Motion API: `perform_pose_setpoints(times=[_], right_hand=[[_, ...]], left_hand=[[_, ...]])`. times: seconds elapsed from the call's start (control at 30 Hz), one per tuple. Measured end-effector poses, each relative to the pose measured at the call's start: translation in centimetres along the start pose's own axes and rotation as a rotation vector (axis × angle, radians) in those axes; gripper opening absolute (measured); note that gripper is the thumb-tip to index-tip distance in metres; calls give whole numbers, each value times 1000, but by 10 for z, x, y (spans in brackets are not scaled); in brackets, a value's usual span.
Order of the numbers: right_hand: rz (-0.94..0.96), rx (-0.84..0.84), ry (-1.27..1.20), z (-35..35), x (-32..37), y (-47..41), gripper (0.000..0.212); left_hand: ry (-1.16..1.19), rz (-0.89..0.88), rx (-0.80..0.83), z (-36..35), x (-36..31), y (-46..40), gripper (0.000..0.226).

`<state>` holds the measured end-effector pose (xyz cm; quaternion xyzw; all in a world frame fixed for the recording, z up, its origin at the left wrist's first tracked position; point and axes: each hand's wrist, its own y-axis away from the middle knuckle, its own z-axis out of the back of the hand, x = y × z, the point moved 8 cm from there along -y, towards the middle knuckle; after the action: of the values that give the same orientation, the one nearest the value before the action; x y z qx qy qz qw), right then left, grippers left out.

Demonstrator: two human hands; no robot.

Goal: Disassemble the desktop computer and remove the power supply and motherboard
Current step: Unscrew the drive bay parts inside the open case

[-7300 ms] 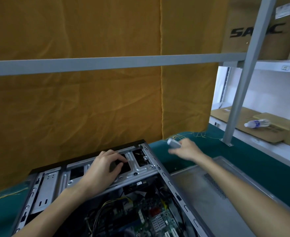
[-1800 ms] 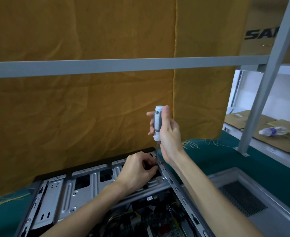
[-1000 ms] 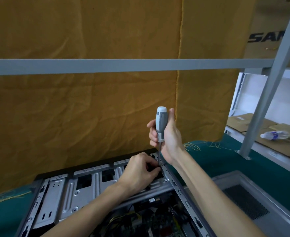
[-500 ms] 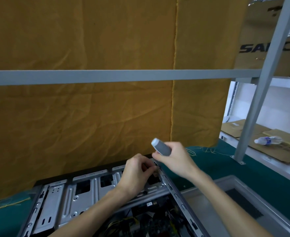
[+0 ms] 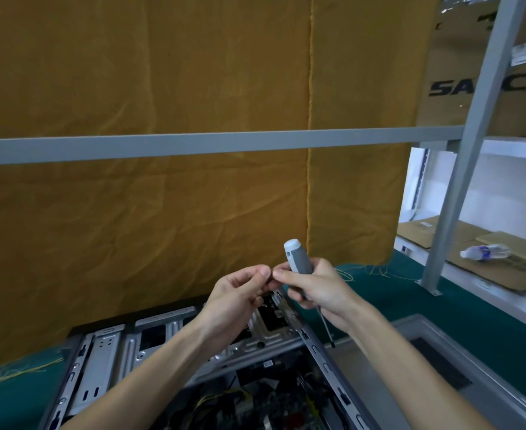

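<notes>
Left hand (image 5: 236, 293) fingers (image 5: 260, 272) pinched narrow on something tiny and dark at the tips, can't tell what it is. Right hand (image 5: 320, 288) thumb and forefinger meet the left fingertips right there; its other fingers are wrapped around the screwdriver (image 5: 298, 261) handle. Handle is grey with a white cap, tilted up and slightly left, shaft running down out of the palm, tip just above the case's right edge.

Both hands held in the air over the far right corner of the open computer case (image 5: 193, 346), not touching it. Case lies on its side on the green table (image 5: 364, 302). Drive cage brackets directly below the hands. Motherboard (image 5: 274, 408) sits in the case, nearer the camera, with yellow and black cables over it. Power supply not identifiable in view.

Grey side panel (image 5: 410, 383) lies flat on the table just right of the case. Mustard cloth (image 5: 162, 212) hangs behind. Shelf rack on the right with cardboard and a plastic bottle (image 5: 484, 252).
</notes>
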<state>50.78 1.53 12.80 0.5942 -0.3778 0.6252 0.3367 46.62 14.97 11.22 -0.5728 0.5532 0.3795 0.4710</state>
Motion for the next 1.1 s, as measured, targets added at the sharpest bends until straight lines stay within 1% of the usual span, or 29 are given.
perform_pose_setpoints(times=[0.07,0.1,0.2,0.3,0.33,0.37,0.4,0.43,0.47,0.5,0.53,0.57,0.67,0.73,0.83,0.93,1.1], right_hand=[[-24,18,-49,0,-4,-1,11],[-35,20,-57,1,-7,-1,12],[-48,43,-22,4,-11,0,10],[-32,97,62,6,-13,0,11],[-25,93,103,13,-13,-1,13],[-16,75,148,23,-13,-3,15],[-8,48,205,37,-13,-5,16],[-4,17,283,52,-15,-7,16],[-9,-18,384,70,-21,-11,16],[-34,-53,501,86,-31,-14,16],[-81,-80,628,101,-45,-17,16],[-146,-94,764,113,-63,-20,14],[-340,-87,1164,138,-118,-26,11],[-397,-95,1290,145,-140,-28,12],[-415,-133,1277,150,-154,-33,13],[-433,-128,1274,149,-158,-36,17],[-454,-139,1241,143,-147,-33,8]], left_hand=[[-6,28,13,1,1,0,33],[-4,49,9,2,3,1,30],[-15,91,-6,2,9,3,24],[-85,47,-33,1,8,2,22],[-181,9,-65,4,7,2,21],[-343,-55,-97,8,3,2,17],[-556,-143,-110,10,-1,3,11],[-790,-231,-88,8,-2,5,7],[-1017,-300,-41,4,1,8,9],[-1198,-336,13,0,6,10,10],[-1306,-349,47,0,11,11,12],[-1338,-344,53,1,13,11,15],[-1315,-343,1,6,13,9,23],[-1331,-351,-26,8,15,10,28],[-1331,-341,-44,11,16,10,30],[-1358,-333,-32,9,17,7,30],[-1372,-317,-8,8,17,9,26]])
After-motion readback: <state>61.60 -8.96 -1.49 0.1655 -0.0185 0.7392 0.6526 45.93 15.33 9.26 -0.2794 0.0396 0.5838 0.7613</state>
